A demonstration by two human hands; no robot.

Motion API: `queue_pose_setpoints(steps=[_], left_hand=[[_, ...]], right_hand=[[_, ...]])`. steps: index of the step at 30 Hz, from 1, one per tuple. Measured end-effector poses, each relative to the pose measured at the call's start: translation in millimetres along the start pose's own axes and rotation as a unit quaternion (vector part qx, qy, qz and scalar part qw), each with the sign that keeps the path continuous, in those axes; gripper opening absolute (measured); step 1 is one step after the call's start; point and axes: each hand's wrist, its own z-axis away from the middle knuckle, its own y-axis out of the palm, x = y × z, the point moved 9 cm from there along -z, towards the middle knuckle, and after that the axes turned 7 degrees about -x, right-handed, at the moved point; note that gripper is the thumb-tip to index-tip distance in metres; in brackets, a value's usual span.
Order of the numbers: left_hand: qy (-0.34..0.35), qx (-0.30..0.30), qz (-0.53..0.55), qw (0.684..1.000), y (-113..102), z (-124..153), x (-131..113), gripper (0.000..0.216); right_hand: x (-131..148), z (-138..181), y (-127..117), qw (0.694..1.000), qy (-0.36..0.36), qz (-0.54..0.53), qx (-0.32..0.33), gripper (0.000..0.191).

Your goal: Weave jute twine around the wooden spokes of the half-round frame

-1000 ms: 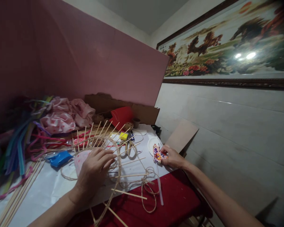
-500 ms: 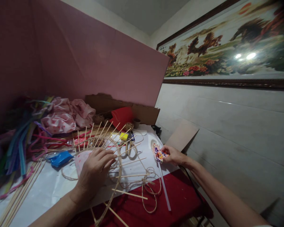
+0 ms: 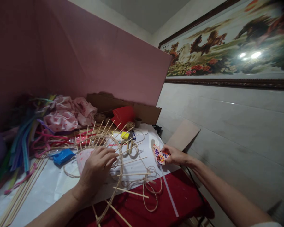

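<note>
My left hand (image 3: 96,170) lies flat, fingers spread, on a round frame of rattan ring and thin bamboo sticks (image 3: 118,164) that fan outward over the white table sheet (image 3: 49,186). A pale pink patterned piece (image 3: 81,159) shows under that hand. My right hand (image 3: 176,156) pinches a small flowered fabric piece (image 3: 159,155) near the table's right edge. A long white stick (image 3: 169,192) runs down from that fabric over the red cloth (image 3: 180,195).
Loose jute twine (image 3: 151,186) loops by the frame. Scissors (image 3: 132,148), a yellow block (image 3: 125,135), a blue packet (image 3: 62,155), bamboo sticks (image 3: 21,189), coloured pipe cleaners (image 3: 23,138), pink fabric (image 3: 63,115), a red cup (image 3: 123,115) and a cardboard box (image 3: 142,112) crowd the back. A pink board and tiled wall enclose the table.
My right hand has lifted the flowered piece slightly and turned it, swinging the white stick's lower end out to the right. The left hand has stayed on the frame.
</note>
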Motion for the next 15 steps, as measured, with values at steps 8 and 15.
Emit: queue_pose_setpoints(steps=[8, 15], left_hand=[[-0.004, 0.005, -0.001, 1.0, 0.1, -0.2, -0.5, 0.012], [-0.002, 0.015, -0.003, 1.0, 1.8, -0.6, -1.0, 0.011]], right_hand=[[4.6, 11.0, 4.2, 0.995, 0.056, -0.022, 0.085, 0.036], [17.4, 4.2, -17.6, 0.992, -0.015, 0.125, -0.031, 0.032]])
